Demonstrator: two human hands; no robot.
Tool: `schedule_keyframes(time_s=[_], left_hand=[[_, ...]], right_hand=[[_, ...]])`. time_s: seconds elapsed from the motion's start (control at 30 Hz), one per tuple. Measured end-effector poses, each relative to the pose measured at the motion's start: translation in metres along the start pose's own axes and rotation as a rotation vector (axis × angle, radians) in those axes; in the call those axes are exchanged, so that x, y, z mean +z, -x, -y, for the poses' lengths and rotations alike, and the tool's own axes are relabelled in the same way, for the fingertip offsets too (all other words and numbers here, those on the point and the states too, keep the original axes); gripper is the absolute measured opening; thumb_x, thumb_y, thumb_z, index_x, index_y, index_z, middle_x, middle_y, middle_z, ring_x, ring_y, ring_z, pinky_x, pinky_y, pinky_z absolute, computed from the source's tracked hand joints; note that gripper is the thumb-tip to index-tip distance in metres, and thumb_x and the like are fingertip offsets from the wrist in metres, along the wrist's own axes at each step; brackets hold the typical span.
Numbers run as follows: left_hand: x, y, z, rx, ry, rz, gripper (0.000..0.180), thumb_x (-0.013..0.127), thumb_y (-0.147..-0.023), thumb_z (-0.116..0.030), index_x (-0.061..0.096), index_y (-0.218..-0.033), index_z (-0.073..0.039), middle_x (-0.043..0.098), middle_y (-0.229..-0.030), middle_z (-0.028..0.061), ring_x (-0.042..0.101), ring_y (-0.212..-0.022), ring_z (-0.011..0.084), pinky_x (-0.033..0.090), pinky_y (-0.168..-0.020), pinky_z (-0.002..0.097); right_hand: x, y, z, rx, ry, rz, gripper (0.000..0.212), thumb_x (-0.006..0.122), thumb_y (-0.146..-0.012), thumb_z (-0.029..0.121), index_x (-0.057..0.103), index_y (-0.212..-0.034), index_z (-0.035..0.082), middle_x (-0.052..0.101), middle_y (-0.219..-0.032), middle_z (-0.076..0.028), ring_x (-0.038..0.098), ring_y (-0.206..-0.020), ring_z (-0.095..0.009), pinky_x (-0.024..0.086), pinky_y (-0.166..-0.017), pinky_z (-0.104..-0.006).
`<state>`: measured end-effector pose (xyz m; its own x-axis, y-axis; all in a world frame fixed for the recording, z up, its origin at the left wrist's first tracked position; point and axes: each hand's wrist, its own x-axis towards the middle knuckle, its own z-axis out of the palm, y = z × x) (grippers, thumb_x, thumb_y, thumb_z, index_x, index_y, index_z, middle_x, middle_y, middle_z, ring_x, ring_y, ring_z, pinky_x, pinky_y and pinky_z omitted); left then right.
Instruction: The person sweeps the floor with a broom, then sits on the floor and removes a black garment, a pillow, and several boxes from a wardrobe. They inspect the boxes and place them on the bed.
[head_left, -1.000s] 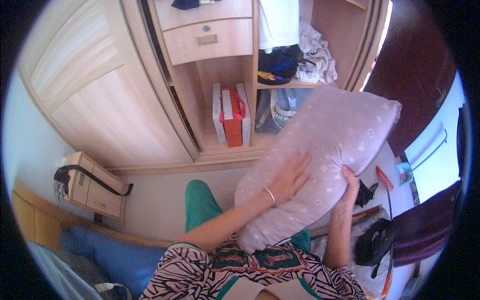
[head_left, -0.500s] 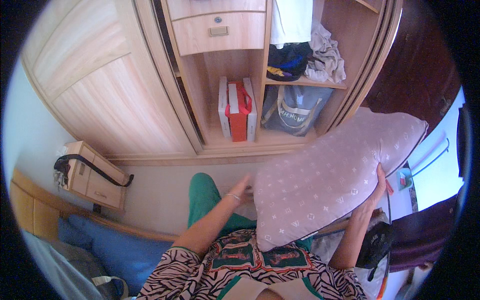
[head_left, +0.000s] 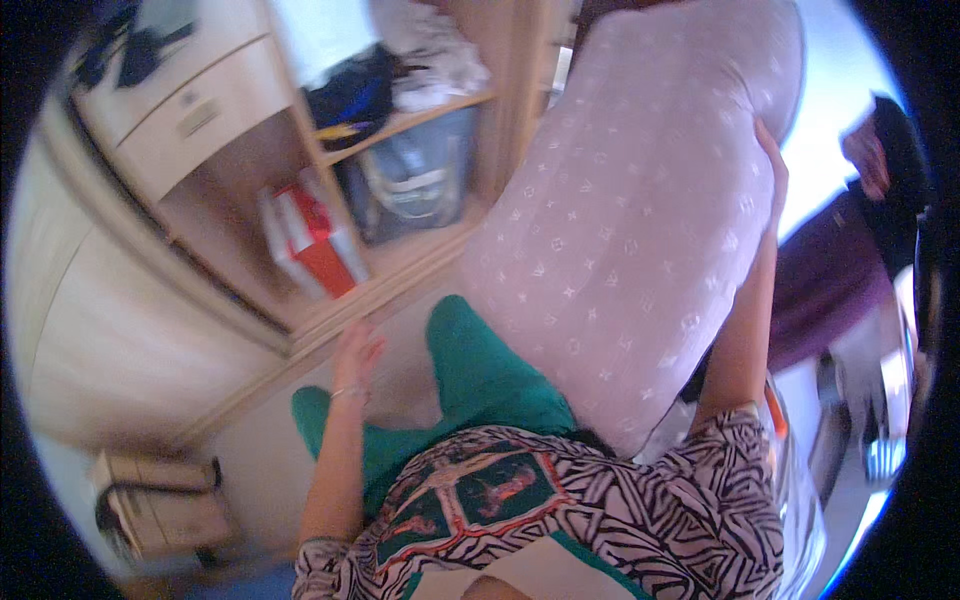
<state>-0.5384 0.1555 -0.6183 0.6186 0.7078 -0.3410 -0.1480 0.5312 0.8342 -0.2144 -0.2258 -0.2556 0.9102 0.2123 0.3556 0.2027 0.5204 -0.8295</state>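
A large pinkish-mauve pillow with small white printed motifs stands tilted on my right, its lower end by my lap. My right hand grips the pillow's right edge; the thumb lies on the front and the other fingers are hidden behind it. Away from the pillow, my left hand hangs in the air on the left, somewhat blurred. It holds nothing, and its fingers are loosely apart.
An open wardrobe stands ahead on the left, with a red-and-white box, a grey-blue bag and heaped clothes. A small wooden cabinet is at lower left. Purple cloth hangs on the right.
The view has swung to the right, so the wardrobe sits further left. The pillow is more upright, still in my right hand. My left hand has moved away from the pillow's left side.
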Motion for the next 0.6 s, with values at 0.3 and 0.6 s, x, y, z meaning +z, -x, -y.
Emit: schedule_keyframes(time_s=[0.3, 0.6], left_hand=[[-0.099, -0.008, 0.062, -0.348, -0.048, -0.063, 0.067, 0.068, -0.082, -0.034, 0.038, -0.136, -0.009, 0.046, -0.135, 0.0143, 0.052, -0.114, 0.028, 0.044, -0.093, 0.0388], [-0.115, -0.041, 0.083, -0.395, -0.04, 0.054, 0.065, 0.062, -0.085, -0.037, 0.036, -0.14, -0.013, 0.041, -0.14, 0.014, 0.049, -0.119, 0.0296, 0.039, -0.099, 0.0401]], right_hand=[[-0.109, 0.079, 0.089, -0.112, 0.037, -0.27, 0.039, 0.056, -0.089, 0.029, 0.058, -0.112, -0.003, 0.065, -0.101, -0.015, 0.064, -0.09, -0.024, 0.051, -0.08, -0.0344], [-0.223, 0.241, 0.124, -0.057, -0.026, -0.503, 0.04, 0.051, -0.086, 0.025, 0.06, -0.111, -0.004, 0.063, -0.106, -0.021, 0.062, -0.098, -0.031, 0.05, -0.083, -0.0415]])
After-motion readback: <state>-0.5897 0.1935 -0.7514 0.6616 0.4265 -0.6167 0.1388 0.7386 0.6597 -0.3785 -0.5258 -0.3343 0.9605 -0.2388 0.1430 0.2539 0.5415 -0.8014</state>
